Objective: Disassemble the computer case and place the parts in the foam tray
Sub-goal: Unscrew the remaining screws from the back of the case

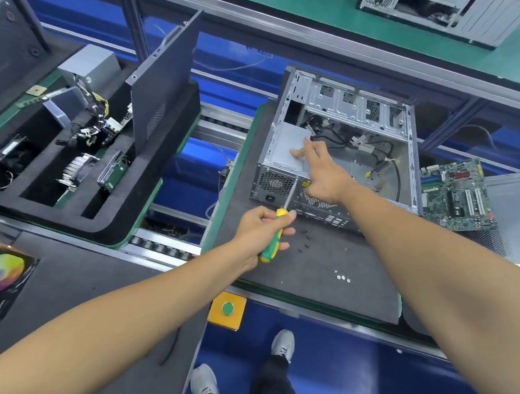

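Head view. The computer case (341,148) lies open on the grey bench (313,273) at centre right of the frame. My left hand (262,230) is wrapped round the green and yellow screwdriver (275,232), its tip at the rear of the case by the power supply (289,148). My right hand (318,174) reaches into the case, fingers straight and resting on top of the power supply, gripping nothing. Loose screws (306,239) lie on the bench just below the case. The motherboard (455,195) sits out at right. The foam tray (104,189), upper left, already holds several parts.

I judge the step to be freeing the power supply. Next: back out its rear screws, lift it clear of the cables, carry it to the tray.
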A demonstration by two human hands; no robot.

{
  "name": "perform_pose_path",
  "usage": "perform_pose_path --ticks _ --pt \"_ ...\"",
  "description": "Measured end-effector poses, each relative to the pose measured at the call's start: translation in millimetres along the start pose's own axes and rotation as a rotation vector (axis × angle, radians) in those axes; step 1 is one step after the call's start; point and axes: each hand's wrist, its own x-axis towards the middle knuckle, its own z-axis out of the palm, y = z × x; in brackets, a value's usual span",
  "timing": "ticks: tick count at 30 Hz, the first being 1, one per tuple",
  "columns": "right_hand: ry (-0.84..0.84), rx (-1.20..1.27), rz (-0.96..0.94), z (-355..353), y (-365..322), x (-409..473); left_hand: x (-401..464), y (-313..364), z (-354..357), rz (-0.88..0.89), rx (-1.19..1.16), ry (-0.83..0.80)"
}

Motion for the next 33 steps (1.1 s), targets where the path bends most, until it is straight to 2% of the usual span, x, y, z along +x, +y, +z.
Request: perform_pose_path --ticks 4,10,13,16,20,23,27,30,33 --pt "0.021 0.011 -0.023 0.7 -0.9 1.9 -1.7 -1.6 -2.9 0.005 0.071 -0.082" --pt "0.021 0.012 -0.022 0.5 0.5 2.8 -2.2 3.2 -3.9 -0.09 0.084 -0.161" --pt "0.014 0.009 -0.016 0.6 0.4 3.3 -1.5 6.4 -1.4 -0.097 0.073 -0.106" --pt "0.005 0.005 -0.007 1.7 0.4 2.1 -0.4 5.7 0.2 -0.049 0.145 0.015" --pt "0.004 0.023 -0.008 3.0 0.0 1.1 4.1 4.3 -6.1 0.008 0.089 0.092" --pt "0.016 0.024 -0.013 2.5 0.4 2.2 6.9 5.8 -10.7 0.013 0.059 0.024" --pt "0.011 0.019 -0.01 2.0 0.3 2.5 4.1 6.4 -7.4 -0.073 0.1 -0.099" --pt "0.018 0.005 -0.012 1.2 0.6 2.8 3.1 9.8 -6.4 -0.156 0.057 -0.112" --pt "0.017 0.011 -0.016 1.8 0.4 2.0 1.0 12.3 -2.4 -0.16 0.041 -0.087"
